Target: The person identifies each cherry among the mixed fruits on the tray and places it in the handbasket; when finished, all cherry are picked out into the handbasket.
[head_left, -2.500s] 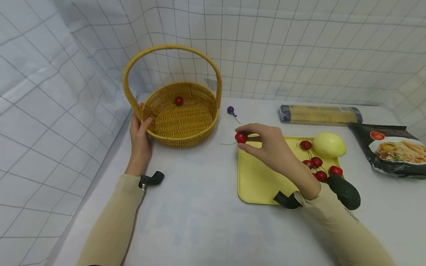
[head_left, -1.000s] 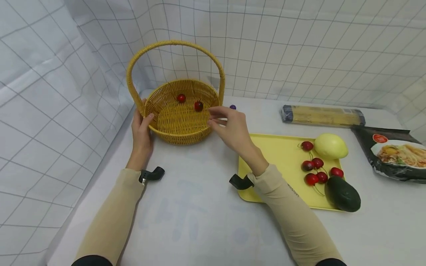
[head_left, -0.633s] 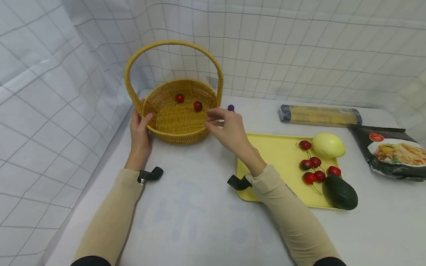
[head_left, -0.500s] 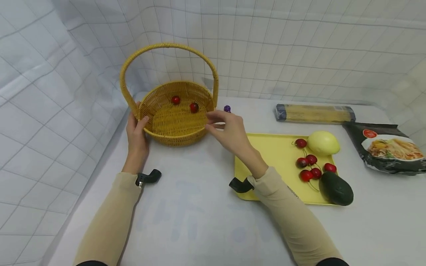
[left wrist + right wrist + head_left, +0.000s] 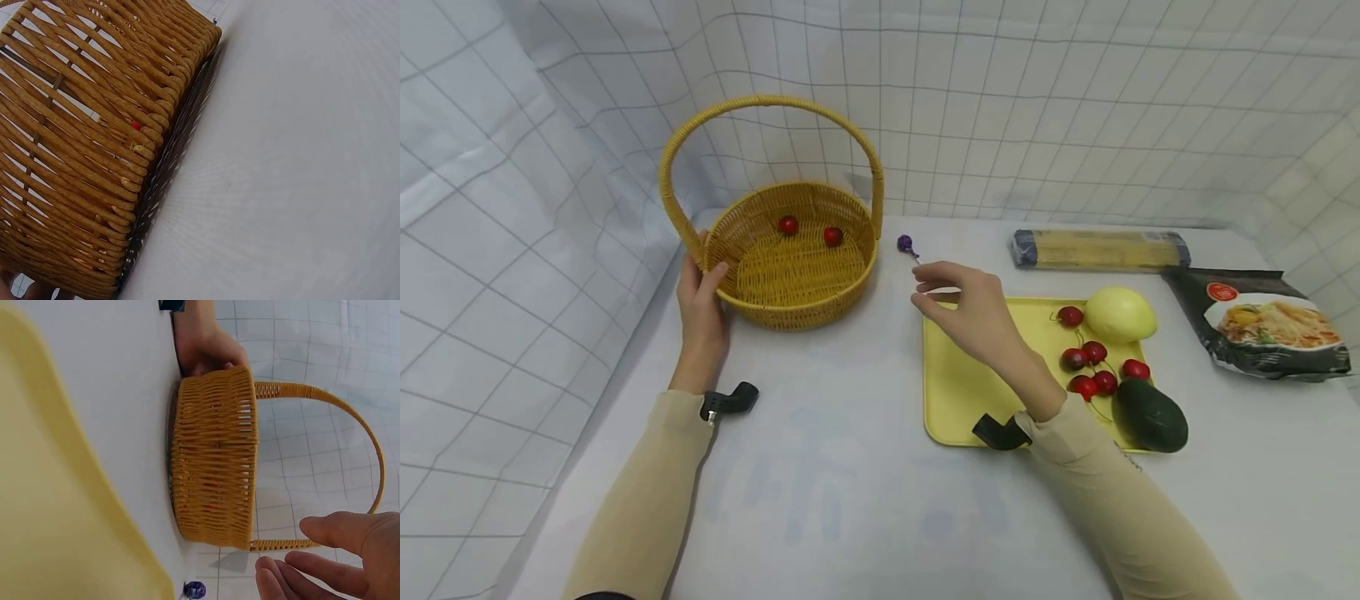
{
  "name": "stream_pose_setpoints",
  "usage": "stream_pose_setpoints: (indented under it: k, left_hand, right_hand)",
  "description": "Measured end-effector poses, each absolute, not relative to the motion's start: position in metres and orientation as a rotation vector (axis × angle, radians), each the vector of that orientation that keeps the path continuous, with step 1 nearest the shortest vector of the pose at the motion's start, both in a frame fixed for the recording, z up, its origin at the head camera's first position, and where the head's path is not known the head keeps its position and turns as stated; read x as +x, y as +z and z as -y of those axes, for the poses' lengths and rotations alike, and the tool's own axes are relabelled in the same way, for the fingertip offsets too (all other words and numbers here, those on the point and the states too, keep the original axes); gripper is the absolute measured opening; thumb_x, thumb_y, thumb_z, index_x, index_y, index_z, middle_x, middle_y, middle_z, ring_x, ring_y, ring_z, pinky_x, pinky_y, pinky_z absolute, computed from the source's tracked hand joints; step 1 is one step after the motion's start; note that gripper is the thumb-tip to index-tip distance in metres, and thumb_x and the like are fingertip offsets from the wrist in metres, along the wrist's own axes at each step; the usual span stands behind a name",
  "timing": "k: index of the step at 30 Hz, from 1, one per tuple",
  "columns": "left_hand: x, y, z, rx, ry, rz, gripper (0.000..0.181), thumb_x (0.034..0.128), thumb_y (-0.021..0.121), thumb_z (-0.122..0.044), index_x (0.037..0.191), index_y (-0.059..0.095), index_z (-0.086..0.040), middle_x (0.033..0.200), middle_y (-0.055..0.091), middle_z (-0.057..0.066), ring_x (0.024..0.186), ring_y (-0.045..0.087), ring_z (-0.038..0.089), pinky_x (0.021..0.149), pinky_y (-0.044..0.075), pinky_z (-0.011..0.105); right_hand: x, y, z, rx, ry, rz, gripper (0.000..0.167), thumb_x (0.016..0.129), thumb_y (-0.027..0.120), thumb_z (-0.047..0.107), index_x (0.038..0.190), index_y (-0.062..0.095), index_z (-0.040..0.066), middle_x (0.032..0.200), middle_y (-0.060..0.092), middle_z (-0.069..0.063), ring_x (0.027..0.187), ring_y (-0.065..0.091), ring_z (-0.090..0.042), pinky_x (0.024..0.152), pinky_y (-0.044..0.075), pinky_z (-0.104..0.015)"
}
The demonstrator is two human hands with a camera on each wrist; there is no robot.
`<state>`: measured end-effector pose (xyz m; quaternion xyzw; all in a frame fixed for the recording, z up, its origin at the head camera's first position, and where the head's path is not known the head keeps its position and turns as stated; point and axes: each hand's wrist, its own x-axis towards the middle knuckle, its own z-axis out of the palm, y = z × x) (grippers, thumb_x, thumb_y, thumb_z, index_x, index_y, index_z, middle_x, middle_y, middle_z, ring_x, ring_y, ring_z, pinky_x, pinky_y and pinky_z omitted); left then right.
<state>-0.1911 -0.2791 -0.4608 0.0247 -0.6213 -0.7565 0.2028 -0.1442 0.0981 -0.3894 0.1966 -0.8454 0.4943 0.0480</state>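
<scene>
A yellow wicker basket (image 5: 805,315) with a tall handle stands at the back left, holding two red cherries (image 5: 832,237). My left hand (image 5: 702,321) grips its left rim, thumb inside and fingers outside. The left wrist view shows the basket's woven side (image 5: 94,137) up close. My right hand (image 5: 973,312) hovers over the left part of the yellow tray (image 5: 955,400), thumb and fingers apart with nothing between them. On the tray's right side lie several cherries (image 5: 1093,352), a yellow lemon-like fruit (image 5: 1121,315) and a dark green avocado (image 5: 1150,415).
A purple-wrapped lollipop (image 5: 906,244) lies between basket and tray. Behind the tray is a long pack of noodles or pasta (image 5: 1097,250). A black food bag (image 5: 1262,325) lies to the right. Grid-patterned white sheeting (image 5: 1000,108) hangs at the back and left.
My right hand released a cherry into the basket, then drew back rightward over the tray. My left hand has stayed on the rim. The head view has shifted slightly.
</scene>
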Motion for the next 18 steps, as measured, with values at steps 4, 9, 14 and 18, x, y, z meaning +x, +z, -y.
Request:
stream_pose_setpoints:
  k: [4, 9, 14, 18]
  left_hand:
    - [-0.191, -0.461, 0.279, 0.067, -2.107, 1.750, 0.063, 0.1000, 0.057, -0.019, 0.161, 0.042, -0.020, 0.164, 0.044, 0.002, 0.150, 0.039, 0.018, 0.121, 0.026, 0.023]
    - [-0.191, -0.463, 0.278, 0.053, -2.109, 1.747, 0.063, 0.0996, 0.057, -0.017, 0.161, 0.043, -0.018, 0.164, 0.044, 0.004, 0.150, 0.039, 0.019, 0.121, 0.027, 0.023]
    - [-0.192, -0.462, 0.278, 0.057, -2.122, 1.705, 0.061, 0.0989, 0.058, -0.016, 0.159, 0.047, -0.022, 0.163, 0.045, 0.003, 0.149, 0.038, 0.018, 0.120, 0.027, 0.022]
    - [-0.194, -0.460, 0.279, 0.046, -2.120, 1.681, 0.060, 0.0973, 0.060, -0.015, 0.156, 0.050, -0.020, 0.160, 0.048, 0.005, 0.148, 0.040, 0.020, 0.119, 0.029, 0.022]
  right_hand:
    - [-0.138, -0.394, -0.122, 0.545, 1.472, 2.607, 0.034, 0.098, 0.075, 0.012, 0.131, 0.071, 0.005, 0.124, 0.075, -0.013, 0.109, 0.075, -0.027, 0.095, 0.060, -0.037]
    - [-0.133, -0.399, -0.154, 0.478, 1.439, 2.647, 0.034, 0.099, 0.074, 0.014, 0.132, 0.071, 0.006, 0.126, 0.074, -0.014, 0.113, 0.074, -0.027, 0.096, 0.059, -0.037]
    - [-0.138, -0.394, -0.182, 0.437, 1.372, 2.715, 0.035, 0.100, 0.073, 0.020, 0.132, 0.071, 0.007, 0.129, 0.073, -0.013, 0.116, 0.072, -0.029, 0.095, 0.058, -0.033]
    - [-0.142, -0.383, -0.204, 0.361, 1.350, 2.771, 0.037, 0.102, 0.071, 0.027, 0.134, 0.070, 0.009, 0.133, 0.071, -0.013, 0.122, 0.069, -0.027, 0.099, 0.057, -0.035]
